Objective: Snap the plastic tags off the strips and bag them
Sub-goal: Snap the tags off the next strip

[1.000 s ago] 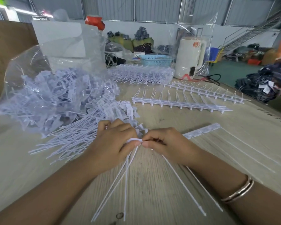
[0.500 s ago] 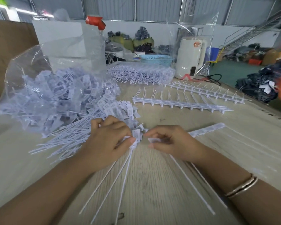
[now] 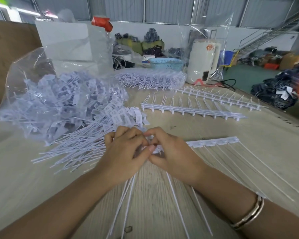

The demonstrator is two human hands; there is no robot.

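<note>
My left hand (image 3: 126,152) and my right hand (image 3: 173,154) meet at the table's middle, thumbs and forefingers pinched together on the near end of a white tag strip (image 3: 214,143). The strip runs right from my right hand, its long thin tails fanning toward me. My left hand also holds a few loose tags whose tails (image 3: 126,200) hang down between my wrists. Left of my hands lies a heap of loose tags (image 3: 79,145), spilling from a clear plastic bag (image 3: 47,100) full of tags.
Two bare strips (image 3: 193,111) lie beyond my hands, with a bagged pile of whole strips (image 3: 150,80) behind them. Farther back stand a blue basket (image 3: 166,63) and a white kettle (image 3: 204,61). The wooden table (image 3: 248,135) ends at the right.
My hands drew apart half a second ago, a tag coming off in the left, and now they are pressed together again on the strip's end. The strip has shifted slightly left.
</note>
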